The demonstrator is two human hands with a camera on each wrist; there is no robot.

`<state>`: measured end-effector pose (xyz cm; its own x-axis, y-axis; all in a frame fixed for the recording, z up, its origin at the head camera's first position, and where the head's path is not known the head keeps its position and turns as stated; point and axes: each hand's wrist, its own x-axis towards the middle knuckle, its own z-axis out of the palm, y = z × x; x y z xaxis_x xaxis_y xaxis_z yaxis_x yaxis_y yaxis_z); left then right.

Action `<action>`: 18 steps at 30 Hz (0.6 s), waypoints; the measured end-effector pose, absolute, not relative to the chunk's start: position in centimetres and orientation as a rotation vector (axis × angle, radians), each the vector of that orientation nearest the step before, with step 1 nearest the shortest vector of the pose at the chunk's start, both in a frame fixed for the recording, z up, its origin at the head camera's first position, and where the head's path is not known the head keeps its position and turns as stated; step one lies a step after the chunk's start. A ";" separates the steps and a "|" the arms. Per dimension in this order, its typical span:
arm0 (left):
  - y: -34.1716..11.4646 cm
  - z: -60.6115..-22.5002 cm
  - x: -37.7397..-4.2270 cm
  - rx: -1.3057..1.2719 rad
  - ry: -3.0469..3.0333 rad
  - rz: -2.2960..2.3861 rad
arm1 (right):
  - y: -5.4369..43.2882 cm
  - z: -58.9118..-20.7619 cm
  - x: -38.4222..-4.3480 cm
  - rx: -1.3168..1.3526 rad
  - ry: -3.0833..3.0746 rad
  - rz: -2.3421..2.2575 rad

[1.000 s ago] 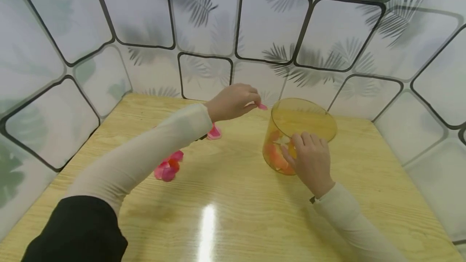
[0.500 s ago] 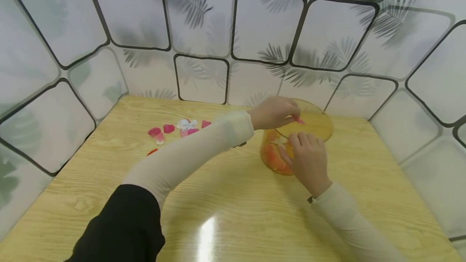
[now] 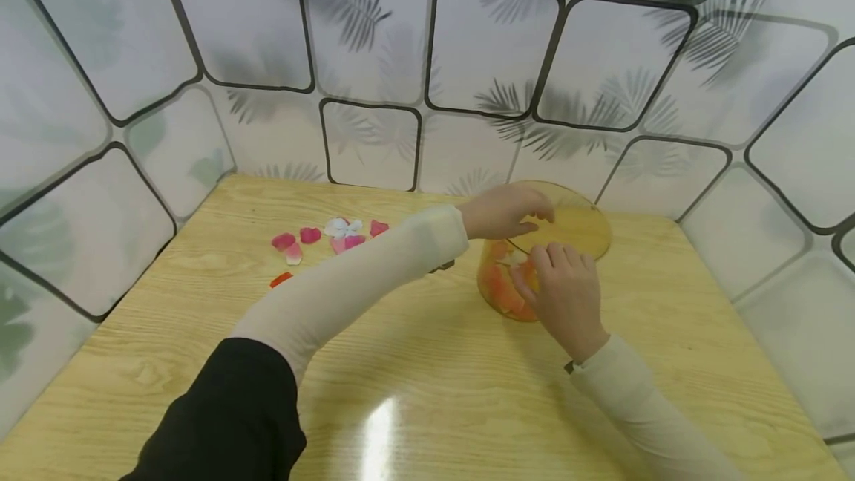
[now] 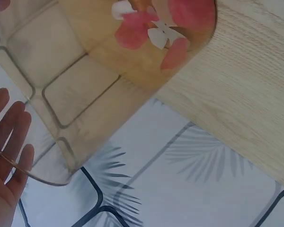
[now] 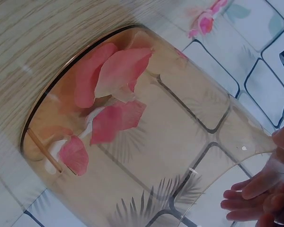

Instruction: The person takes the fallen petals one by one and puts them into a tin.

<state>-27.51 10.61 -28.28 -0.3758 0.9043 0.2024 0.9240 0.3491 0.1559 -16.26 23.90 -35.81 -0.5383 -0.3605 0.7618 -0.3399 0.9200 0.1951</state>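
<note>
A see-through amber cylinder container (image 3: 490, 289) stands on the table, with pink, red and white flower petals (image 5: 120, 75) in its bottom. Over its open mouth, toward the left side, is my left hand (image 3: 504, 211), fingers loosely extended and nothing visible between them. My right hand (image 3: 571, 301) holds the container at its near right side, fingertips at the rim and thumb against the wall. In the left wrist view, left fingers (image 4: 14, 137) overlap the container's rim. A thin brown stick-like piece (image 5: 45, 150) shows among the petals low in the container.
Several loose pink, white and red petals (image 3: 344, 232) lie on the wooden table (image 3: 427, 392) at the back left, partly behind my left sleeve (image 3: 361, 266). A patterned wall (image 3: 374, 143) rises behind and on both sides.
My left hand has carried a pink petal rightward to the container's mouth and let it go; its fingers are now apart. The right hand stays at the container.
</note>
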 end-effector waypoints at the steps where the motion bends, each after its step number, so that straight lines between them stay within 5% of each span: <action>1: 10.3 -28.3 -27.5 -1.692 -2.515 -0.388 | 23.9 -35.8 -16.3 0.498 -2.180 -0.025; 18: -2.9 -31.4 -29.3 -1.312 -2.518 -0.477 | 23.9 -35.8 -16.1 0.497 -2.192 -0.022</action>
<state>-29.26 -2.94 -31.42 -0.5575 0.7407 0.3750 0.8265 0.5377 0.1666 -16.14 23.92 -35.85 -0.5472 -0.3584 0.7564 -0.3434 0.9203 0.1877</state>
